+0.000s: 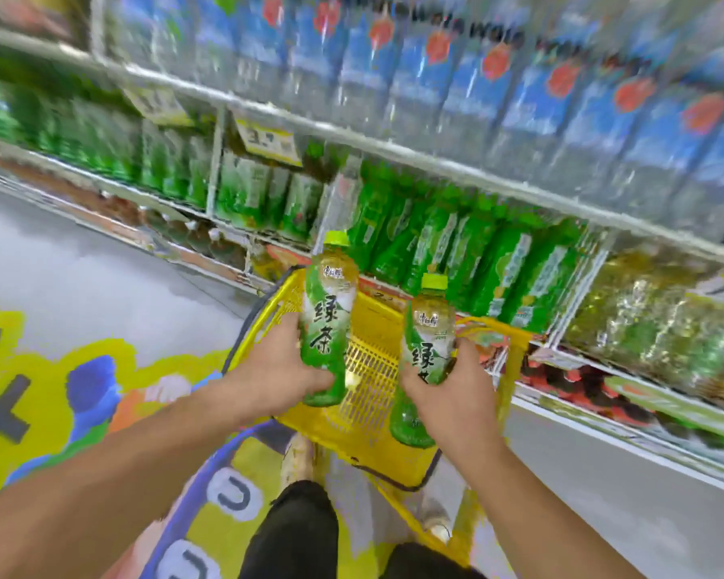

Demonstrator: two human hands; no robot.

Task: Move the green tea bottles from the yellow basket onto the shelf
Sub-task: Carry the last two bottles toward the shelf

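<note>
Left hand (281, 365) gripping bottle (329, 319), right hand (456, 390) likewise

We see a grey shop floor (80, 261) with a large bright sticker (59, 394) in yellow, blue and purple on it. A yellow basket (377, 420) stands low over the floor just in front of a metal shelf unit (393, 154) that runs across the view. The upper shelf carries clear bottles with blue labels (527, 102). The shelf below it holds a row of green bottles (469, 248), tilted in our view. A yellow price tag (268, 140) hangs from the shelf edge.
</note>
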